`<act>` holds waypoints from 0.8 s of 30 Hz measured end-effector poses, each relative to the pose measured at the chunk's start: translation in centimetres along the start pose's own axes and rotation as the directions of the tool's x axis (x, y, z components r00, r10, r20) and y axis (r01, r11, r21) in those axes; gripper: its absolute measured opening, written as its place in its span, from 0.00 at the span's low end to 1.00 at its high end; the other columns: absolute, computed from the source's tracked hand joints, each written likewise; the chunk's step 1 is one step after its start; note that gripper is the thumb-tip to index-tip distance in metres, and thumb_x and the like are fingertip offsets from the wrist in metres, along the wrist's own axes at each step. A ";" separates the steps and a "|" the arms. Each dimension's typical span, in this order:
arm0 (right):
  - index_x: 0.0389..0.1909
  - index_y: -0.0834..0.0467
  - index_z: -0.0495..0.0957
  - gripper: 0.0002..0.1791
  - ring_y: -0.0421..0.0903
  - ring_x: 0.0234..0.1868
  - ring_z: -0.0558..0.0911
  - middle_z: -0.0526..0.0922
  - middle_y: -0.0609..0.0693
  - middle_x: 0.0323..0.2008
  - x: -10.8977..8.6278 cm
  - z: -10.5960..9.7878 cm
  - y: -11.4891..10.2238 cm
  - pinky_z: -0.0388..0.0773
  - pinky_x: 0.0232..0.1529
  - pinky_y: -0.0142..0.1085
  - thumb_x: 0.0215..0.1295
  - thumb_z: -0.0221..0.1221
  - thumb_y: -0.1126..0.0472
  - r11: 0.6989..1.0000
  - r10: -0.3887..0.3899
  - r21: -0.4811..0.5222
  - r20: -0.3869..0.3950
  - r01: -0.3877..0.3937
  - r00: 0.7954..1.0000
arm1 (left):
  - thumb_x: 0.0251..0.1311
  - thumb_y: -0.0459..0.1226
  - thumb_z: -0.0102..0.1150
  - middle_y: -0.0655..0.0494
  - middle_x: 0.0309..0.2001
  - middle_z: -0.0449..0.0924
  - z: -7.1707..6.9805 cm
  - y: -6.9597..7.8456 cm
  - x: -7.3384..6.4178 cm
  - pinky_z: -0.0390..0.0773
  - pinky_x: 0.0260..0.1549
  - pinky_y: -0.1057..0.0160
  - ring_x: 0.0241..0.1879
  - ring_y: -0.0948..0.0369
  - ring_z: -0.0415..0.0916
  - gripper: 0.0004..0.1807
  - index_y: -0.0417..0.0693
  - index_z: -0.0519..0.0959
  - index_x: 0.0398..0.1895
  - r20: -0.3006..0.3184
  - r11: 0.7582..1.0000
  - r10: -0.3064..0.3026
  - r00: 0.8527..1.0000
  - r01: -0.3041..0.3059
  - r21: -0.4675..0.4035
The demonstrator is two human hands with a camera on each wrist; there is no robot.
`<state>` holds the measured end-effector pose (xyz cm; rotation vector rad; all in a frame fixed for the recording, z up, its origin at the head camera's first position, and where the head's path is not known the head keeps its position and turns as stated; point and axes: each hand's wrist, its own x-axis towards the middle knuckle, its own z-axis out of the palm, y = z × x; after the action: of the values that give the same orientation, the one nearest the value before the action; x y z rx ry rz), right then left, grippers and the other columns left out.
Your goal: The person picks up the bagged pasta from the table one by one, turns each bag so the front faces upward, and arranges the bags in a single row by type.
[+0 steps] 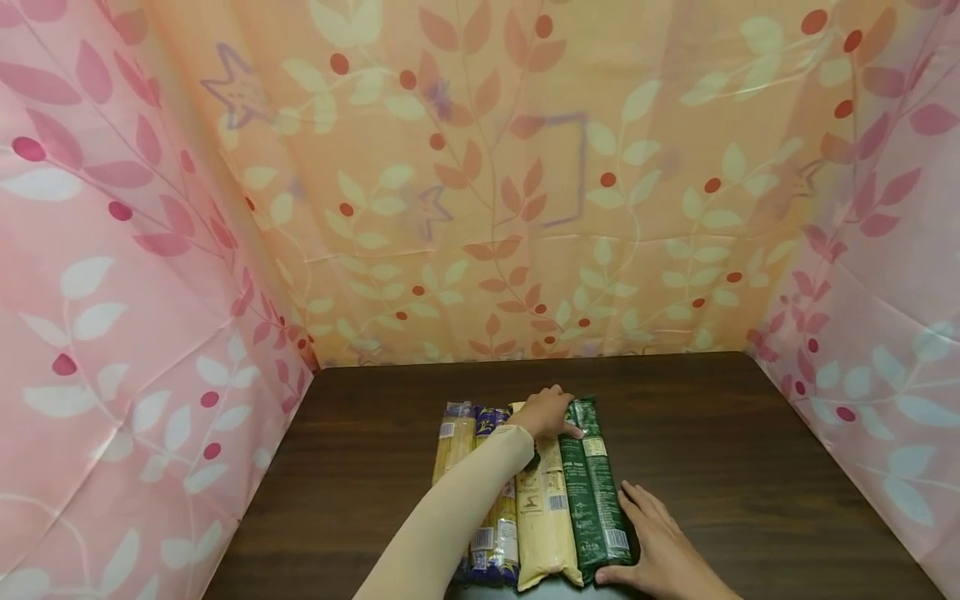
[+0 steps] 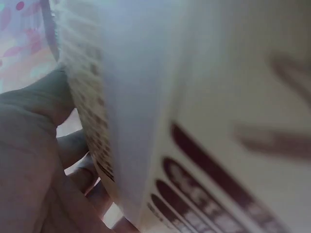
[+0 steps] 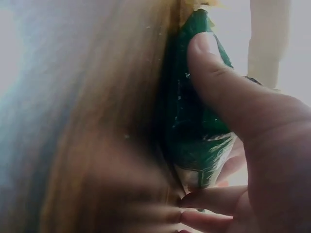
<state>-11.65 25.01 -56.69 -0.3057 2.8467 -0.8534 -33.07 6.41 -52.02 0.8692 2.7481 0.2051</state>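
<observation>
Long packets lie side by side on the dark wooden table. Leftmost is clear-and-blue spaghetti packaging (image 1: 453,446), then a cream packet (image 1: 546,533), then a green packet (image 1: 587,500). My left hand (image 1: 547,414) rests over the far end of the cream packet, its thumb reaching to the green one. In the left wrist view, a pale printed packet surface (image 2: 218,87) fills most of the picture beside the fingers. My right hand (image 1: 660,542) touches the near right corner of the green packet, thumb at its near end and fingers along its right side.
The brown table (image 1: 697,433) extends around the packets on both sides and behind them. Leaf-patterned cloth stands at the back (image 1: 480,275), with pink cloth on the left (image 1: 150,333) and right (image 1: 885,333). My left sleeve (image 1: 457,508) crosses over the leftmost packaging.
</observation>
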 end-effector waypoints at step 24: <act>0.81 0.70 0.59 0.63 0.75 0.71 0.69 0.67 0.74 0.73 -0.6 -0.5 -0.8 0.77 0.57 0.68 0.56 0.79 0.38 0.980 -0.069 0.187 0.001 0.068 0.998 | 0.79 0.61 0.54 0.51 0.77 0.71 -0.6 -0.3 -0.4 0.64 0.76 0.47 0.78 0.49 0.63 0.35 0.53 0.71 0.79 -0.009 0.974 -0.017 1.000 0.014 -0.226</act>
<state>-11.05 24.74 -55.79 -0.3831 2.7367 -1.1206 -33.10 5.89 -51.47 0.7867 2.6723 0.5101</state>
